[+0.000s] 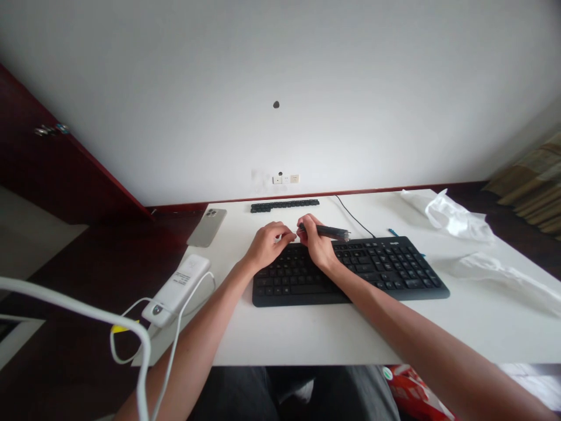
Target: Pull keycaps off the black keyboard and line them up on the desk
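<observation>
A black keyboard (385, 266) lies flat on the white table, its cable running off toward the back. My right hand (313, 237) is closed around a thick black pen-shaped tool (331, 232), whose shiny end points right; its exact kind is unclear. Over the keyboard's upper left part, my left hand (272, 241) has its fingers curled and thumb and fingertips together. Whatever they pinch, if anything, is too small to make out. The fingertips of both hands nearly meet at the keyboard's back edge. Black keycaps (284, 204) stand in rows behind the hands.
A phone (208, 227) lies at the table's left edge, near a white power strip (177, 290) with a white cord (109, 318). Crumpled white wrapping (456, 216) and another white sheet (491, 266) lie to the right. A small blue item (393, 232) sits behind the keyboard.
</observation>
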Tool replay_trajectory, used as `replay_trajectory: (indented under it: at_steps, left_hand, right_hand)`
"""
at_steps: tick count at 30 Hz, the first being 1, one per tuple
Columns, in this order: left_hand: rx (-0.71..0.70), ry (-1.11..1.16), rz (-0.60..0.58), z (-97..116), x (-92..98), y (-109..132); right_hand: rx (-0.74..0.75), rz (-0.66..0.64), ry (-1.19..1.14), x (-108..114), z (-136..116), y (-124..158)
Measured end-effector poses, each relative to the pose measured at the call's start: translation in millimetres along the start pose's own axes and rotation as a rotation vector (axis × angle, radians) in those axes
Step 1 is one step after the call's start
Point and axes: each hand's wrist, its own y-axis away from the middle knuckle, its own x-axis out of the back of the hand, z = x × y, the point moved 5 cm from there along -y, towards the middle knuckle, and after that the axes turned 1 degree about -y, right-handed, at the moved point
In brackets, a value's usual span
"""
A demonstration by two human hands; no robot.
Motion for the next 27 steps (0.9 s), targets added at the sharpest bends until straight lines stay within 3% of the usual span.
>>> replay_trajectory:
  at_steps: [11,18,23,27]
  left_hand:
    - [0.032,0.131,-0.051,-1.5,-2.5,0.0]
    - [0.053,0.104,-0.031,-8.5,-4.4,0.0]
    - [0.109,0.046,0.017,-19.1,5.6,-1.0]
    - [0.167,0.036,-0.122,-17.2,10.3,0.6]
  right_hand:
    - [-0.008,0.021,0.064,8.1,-16.1,-5.3]
    - [-0.039,-0.154,-0.017,7.7,-24.5,-9.6]
    - [-0.037,-0.140,-0.018,21.2,-16.7,-15.1]
    - [-0.049,-0.154,0.107,27.9,-10.8,-13.4]
